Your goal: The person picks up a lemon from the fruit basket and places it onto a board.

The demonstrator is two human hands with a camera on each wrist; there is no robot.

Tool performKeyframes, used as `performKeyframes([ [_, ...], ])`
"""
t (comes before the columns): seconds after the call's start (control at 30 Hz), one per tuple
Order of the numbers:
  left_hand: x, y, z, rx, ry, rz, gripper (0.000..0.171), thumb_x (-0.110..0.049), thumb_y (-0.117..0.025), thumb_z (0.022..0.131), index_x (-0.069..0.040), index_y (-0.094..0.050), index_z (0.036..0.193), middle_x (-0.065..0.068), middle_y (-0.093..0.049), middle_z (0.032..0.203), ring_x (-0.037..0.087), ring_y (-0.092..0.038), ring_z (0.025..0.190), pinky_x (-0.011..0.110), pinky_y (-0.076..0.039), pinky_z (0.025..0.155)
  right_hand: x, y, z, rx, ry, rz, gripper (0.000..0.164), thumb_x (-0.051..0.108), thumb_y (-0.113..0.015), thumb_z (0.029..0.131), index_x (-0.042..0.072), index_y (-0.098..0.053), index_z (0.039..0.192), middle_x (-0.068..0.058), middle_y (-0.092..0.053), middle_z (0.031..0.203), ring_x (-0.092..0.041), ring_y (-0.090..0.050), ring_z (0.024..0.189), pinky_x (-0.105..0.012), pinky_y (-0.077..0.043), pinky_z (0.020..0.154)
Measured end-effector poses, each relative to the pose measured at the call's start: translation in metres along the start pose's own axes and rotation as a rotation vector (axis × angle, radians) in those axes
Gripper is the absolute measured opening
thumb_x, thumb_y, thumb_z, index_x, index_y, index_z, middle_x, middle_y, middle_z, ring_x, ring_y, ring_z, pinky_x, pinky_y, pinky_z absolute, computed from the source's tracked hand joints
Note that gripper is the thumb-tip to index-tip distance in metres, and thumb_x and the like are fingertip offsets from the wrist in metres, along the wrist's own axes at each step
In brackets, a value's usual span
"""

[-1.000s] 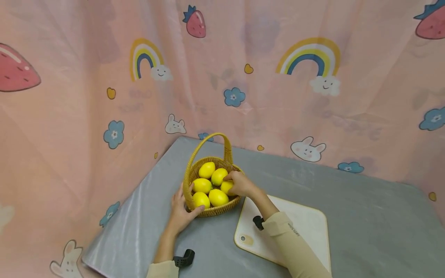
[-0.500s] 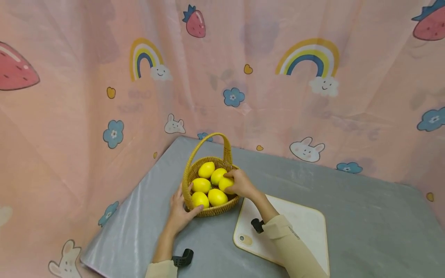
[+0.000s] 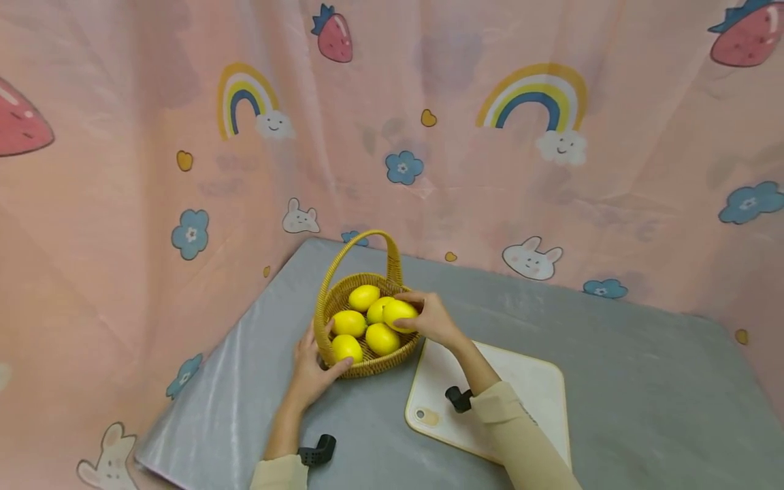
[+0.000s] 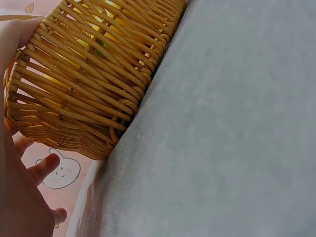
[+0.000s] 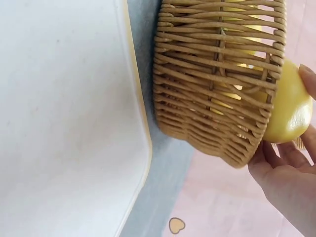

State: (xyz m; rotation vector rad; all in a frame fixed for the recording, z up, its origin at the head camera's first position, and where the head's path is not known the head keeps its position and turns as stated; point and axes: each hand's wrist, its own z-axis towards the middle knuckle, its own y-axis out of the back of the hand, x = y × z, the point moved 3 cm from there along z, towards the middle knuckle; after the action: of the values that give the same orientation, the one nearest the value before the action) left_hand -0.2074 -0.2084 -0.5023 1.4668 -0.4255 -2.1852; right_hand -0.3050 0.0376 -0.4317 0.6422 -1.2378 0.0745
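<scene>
A yellow wicker basket (image 3: 381, 367) with an arched handle stands on the grey cloth, holding several lemons (image 3: 382, 339). At its left side my left hand (image 3: 308, 373) holds the rim, with the thumb at the front and fingertips over the edge. In the left wrist view, some of that hand's fingers (image 4: 43, 169) stick out past the woven wall. My right hand (image 3: 435, 320) pinches one lemon (image 5: 290, 106) between thumb and fingers at the basket's right rim. That lemon sits partly above the rim, overlapping another behind it in the head view.
A white cutting board (image 3: 533, 381) with a tan edge lies right of the basket, under my right forearm. Grey cloth (image 3: 643, 395) covers the table. A pink printed curtain (image 3: 465, 204) hangs behind and at the left.
My right hand has taken hold of the rightmost lemon and raised it from among the others towards the rim. My left hand stays at the basket. The head view has shifted slightly.
</scene>
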Motion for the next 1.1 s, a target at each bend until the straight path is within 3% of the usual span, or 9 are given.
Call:
performKeyframes([
  [0.37, -0.003, -0.004, -0.002, 0.007, 0.006, -0.010, 0.084, -0.033, -0.078, 0.082, -0.005, -0.041, 0.152, 0.020, -0.013, 0.164, 0.046, -0.013, 0.147, 0.072, -0.008, 0.109, -0.003, 0.020, -0.017, -0.041, -0.032, 0.046, 0.050, 0.006, -0.078, 0.085, -0.007, -0.062, 0.131, -0.024, -0.058, 0.135, -0.039, -0.061, 0.112, -0.044, -0.054, 0.090],
  [0.73, -0.004, 0.003, -0.003, 0.004, -0.016, 0.005, 0.083, -0.031, -0.077, 0.082, -0.002, -0.040, 0.152, 0.021, -0.016, 0.163, 0.045, -0.014, 0.147, 0.071, -0.005, 0.110, -0.002, 0.038, -0.043, -0.095, -0.019, 0.028, 0.048, 0.003, -0.076, 0.085, -0.009, -0.062, 0.129, -0.024, -0.062, 0.127, -0.037, -0.061, 0.108, -0.042, -0.053, 0.090],
  [0.97, -0.003, 0.004, -0.002, -0.003, -0.018, 0.008, 0.083, -0.030, -0.077, 0.082, -0.003, -0.041, 0.152, 0.019, -0.017, 0.163, 0.044, -0.015, 0.147, 0.070, -0.006, 0.110, -0.021, 0.055, -0.069, -0.136, -0.036, 0.066, 0.049, 0.003, -0.075, 0.087, -0.009, -0.059, 0.132, -0.026, -0.058, 0.133, -0.039, -0.059, 0.114, -0.040, -0.051, 0.093],
  [1.1, -0.004, 0.001, -0.001, 0.002, -0.021, -0.001, 0.082, -0.028, -0.078, 0.082, -0.002, -0.041, 0.151, 0.019, -0.019, 0.162, 0.045, -0.016, 0.147, 0.070, -0.007, 0.110, -0.031, 0.071, -0.087, -0.174, -0.090, 0.074, 0.052, 0.005, -0.073, 0.089, -0.010, -0.055, 0.135, -0.027, -0.056, 0.135, -0.038, -0.058, 0.116, -0.030, -0.052, 0.091],
])
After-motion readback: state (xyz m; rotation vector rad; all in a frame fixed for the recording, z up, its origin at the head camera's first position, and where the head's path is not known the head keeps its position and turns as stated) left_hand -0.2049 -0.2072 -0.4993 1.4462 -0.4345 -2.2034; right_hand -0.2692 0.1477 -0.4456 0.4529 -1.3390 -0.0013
